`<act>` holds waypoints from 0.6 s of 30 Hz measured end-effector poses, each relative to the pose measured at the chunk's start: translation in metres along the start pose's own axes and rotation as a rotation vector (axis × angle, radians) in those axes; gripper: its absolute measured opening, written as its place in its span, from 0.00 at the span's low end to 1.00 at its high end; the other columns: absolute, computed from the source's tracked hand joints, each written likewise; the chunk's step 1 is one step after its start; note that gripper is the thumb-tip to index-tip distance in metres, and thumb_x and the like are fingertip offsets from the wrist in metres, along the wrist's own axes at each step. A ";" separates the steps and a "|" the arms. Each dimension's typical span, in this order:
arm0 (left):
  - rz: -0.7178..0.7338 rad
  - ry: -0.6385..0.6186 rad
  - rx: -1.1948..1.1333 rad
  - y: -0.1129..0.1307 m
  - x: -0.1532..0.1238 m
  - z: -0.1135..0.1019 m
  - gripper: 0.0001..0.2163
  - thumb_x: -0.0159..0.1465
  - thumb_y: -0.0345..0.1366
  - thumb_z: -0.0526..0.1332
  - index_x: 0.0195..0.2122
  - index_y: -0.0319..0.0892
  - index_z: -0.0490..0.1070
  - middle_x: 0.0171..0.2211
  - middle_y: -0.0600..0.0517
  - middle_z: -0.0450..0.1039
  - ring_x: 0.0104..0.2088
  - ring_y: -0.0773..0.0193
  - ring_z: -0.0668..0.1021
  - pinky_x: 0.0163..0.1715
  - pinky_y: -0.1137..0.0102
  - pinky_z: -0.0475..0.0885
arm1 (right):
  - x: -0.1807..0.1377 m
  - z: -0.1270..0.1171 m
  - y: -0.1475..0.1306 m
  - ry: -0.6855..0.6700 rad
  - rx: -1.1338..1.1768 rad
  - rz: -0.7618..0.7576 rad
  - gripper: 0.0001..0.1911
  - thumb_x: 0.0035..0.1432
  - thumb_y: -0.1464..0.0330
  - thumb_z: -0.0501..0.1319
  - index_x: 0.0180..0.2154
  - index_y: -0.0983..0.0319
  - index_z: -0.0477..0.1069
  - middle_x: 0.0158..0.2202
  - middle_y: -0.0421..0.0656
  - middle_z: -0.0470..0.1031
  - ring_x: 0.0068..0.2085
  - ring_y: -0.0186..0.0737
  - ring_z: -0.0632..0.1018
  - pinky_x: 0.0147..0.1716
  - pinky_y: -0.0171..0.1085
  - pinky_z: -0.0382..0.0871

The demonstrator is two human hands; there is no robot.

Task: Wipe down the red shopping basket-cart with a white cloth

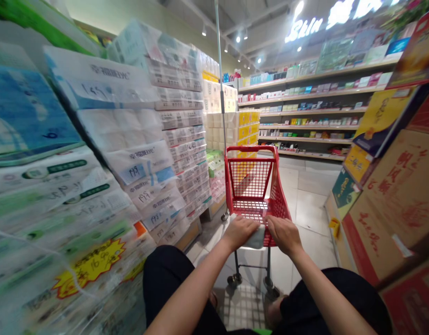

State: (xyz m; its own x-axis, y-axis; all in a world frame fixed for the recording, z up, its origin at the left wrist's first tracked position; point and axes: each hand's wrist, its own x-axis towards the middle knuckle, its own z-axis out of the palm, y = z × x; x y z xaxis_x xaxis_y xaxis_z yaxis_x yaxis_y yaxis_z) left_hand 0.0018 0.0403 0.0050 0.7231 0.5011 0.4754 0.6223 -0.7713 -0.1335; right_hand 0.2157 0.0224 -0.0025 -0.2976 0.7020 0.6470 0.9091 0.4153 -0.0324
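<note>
A red plastic shopping cart point(284, 193) with mesh sides stands straight ahead of me, and no goods show in its basket. My left hand point(240, 231) is closed over the left part of the cart's near handle. Closed on the right part is my right hand point(283, 233), a small gap from the left one. Beneath my left fingers a pale grey piece point(256, 238) shows at the handle; I cannot tell what it is. The handle itself is mostly hidden by my hands. A thin metal pole point(219, 60) rises at the cart's far left.
Tall stacks of wrapped tissue packs point(184, 121) line the left side, close to the cart. Cardboard cartons point(399, 186) are piled on the right. Shelves of small boxes and bottles point(305, 111) span the back. Pale floor tiles point(310, 209) run between them.
</note>
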 end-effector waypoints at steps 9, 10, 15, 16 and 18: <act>-0.049 0.072 -0.090 -0.036 -0.043 -0.020 0.12 0.70 0.36 0.51 0.53 0.47 0.65 0.55 0.51 0.67 0.62 0.63 0.63 0.65 0.60 0.54 | 0.001 -0.003 -0.003 -0.019 -0.029 0.006 0.19 0.69 0.64 0.45 0.40 0.60 0.73 0.35 0.43 0.79 0.36 0.37 0.76 0.37 0.37 0.54; -0.110 0.100 -0.102 -0.027 -0.042 -0.016 0.12 0.69 0.38 0.52 0.52 0.46 0.65 0.54 0.50 0.67 0.63 0.61 0.61 0.65 0.59 0.55 | 0.002 -0.005 -0.004 -0.032 -0.050 0.024 0.19 0.69 0.63 0.45 0.38 0.60 0.73 0.33 0.43 0.79 0.35 0.37 0.76 0.37 0.38 0.54; -0.377 0.192 -0.090 0.017 -0.026 0.006 0.08 0.69 0.37 0.51 0.45 0.44 0.67 0.46 0.48 0.69 0.59 0.57 0.66 0.65 0.53 0.53 | 0.014 -0.010 -0.025 -0.131 -0.140 0.050 0.20 0.68 0.64 0.46 0.30 0.60 0.72 0.28 0.43 0.77 0.31 0.38 0.75 0.32 0.40 0.50; -0.385 0.187 -0.083 0.020 -0.024 0.008 0.08 0.69 0.37 0.51 0.44 0.45 0.68 0.44 0.48 0.70 0.56 0.57 0.68 0.65 0.52 0.53 | 0.016 -0.010 -0.032 -0.135 -0.137 0.039 0.19 0.68 0.65 0.46 0.31 0.60 0.72 0.28 0.43 0.78 0.32 0.38 0.75 0.32 0.40 0.50; -0.377 0.172 -0.085 0.022 -0.023 0.006 0.08 0.69 0.37 0.52 0.45 0.46 0.68 0.41 0.49 0.70 0.52 0.59 0.70 0.65 0.52 0.53 | 0.019 -0.008 -0.045 -0.128 -0.116 0.019 0.19 0.68 0.65 0.46 0.32 0.60 0.72 0.30 0.43 0.78 0.33 0.38 0.75 0.32 0.39 0.49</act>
State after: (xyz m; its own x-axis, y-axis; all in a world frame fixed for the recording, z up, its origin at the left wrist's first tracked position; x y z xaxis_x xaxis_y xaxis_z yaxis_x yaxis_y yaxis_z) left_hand 0.0007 0.0138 -0.0141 0.3843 0.6875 0.6162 0.8019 -0.5792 0.1462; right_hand 0.1717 0.0122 0.0175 -0.3075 0.7801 0.5449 0.9404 0.3366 0.0488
